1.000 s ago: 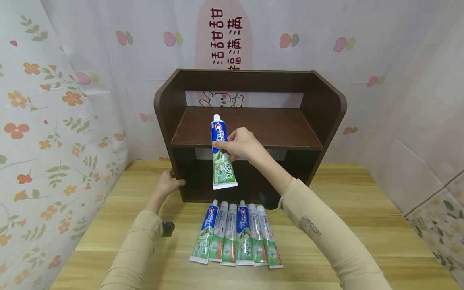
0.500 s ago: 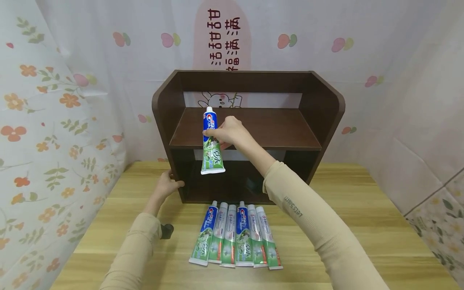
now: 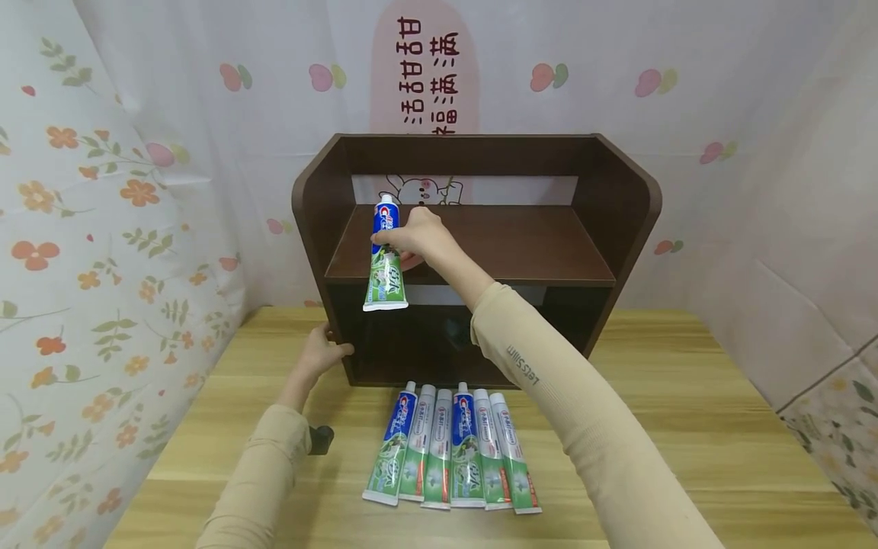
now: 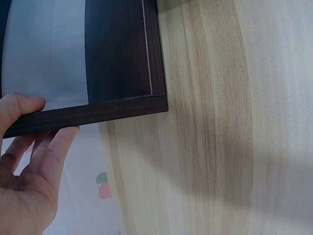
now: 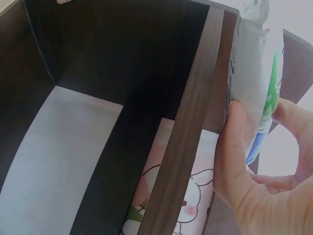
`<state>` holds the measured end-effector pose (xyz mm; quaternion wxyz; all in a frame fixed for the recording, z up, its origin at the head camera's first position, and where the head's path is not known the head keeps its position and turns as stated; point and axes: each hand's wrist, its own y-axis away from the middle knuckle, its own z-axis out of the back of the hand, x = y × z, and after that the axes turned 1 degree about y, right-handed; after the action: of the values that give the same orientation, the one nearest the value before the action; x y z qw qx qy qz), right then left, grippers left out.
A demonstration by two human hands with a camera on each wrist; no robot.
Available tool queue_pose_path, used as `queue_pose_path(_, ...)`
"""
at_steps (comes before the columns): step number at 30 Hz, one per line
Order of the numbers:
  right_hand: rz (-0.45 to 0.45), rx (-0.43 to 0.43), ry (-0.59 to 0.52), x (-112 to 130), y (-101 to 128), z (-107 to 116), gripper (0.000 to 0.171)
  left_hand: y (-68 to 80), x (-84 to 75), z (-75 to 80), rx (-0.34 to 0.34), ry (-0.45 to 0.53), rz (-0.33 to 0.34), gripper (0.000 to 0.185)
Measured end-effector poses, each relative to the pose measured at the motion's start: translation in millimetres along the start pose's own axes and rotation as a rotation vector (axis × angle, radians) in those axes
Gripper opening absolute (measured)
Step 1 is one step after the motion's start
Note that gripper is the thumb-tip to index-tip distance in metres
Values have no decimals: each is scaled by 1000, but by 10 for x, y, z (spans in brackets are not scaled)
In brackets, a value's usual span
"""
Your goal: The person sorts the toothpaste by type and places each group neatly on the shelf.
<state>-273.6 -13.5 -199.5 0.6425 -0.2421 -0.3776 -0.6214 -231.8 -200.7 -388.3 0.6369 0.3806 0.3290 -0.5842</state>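
1. Head view: the right hand (image 3: 414, 235) grips a blue and green toothpaste tube (image 3: 384, 255) about its middle, fingers curled round it. The tube stands nearly upright, white cap up and crimped end down, in front of the left part of the upper board of a dark brown wooden shelf (image 3: 617, 206). Its lower end hangs below that board's front edge. The left hand (image 3: 321, 354) holds the near lower corner of the shelf's left side panel, thumb in front. Six more toothpaste tubes (image 3: 453, 450) lie side by side on the desk (image 3: 686, 427), just near of the shelf, caps pointing far.

2. Left wrist view: the left hand (image 4: 29, 161) clasps the edge of the dark shelf panel (image 4: 122, 58), thumb on one face and loosely bent fingers on the other. The pale wood desk (image 4: 210, 122) runs beside it.

3. Right wrist view: the right hand (image 5: 259, 181) pinches the toothpaste tube (image 5: 257, 78) between thumb and fingers, just right of the shelf board's front edge (image 5: 188, 137). A rabbit picture shows behind the shelf.
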Motion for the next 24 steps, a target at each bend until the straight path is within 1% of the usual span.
queue_pose_path(12, -68, -43, -78, 38, -261, -35, 53, -32, 14, 24, 18, 1, -8, 55)
queue_pose_path(17, -69, -48, -120, 73, -323, -68, 53, -40, 11, 23, 6, 5, -6, 55)
queue_pose_path(24, -68, -67, -120, 119, -409, -127, 51, -32, 20, 0, -8, 17, -8, 53)
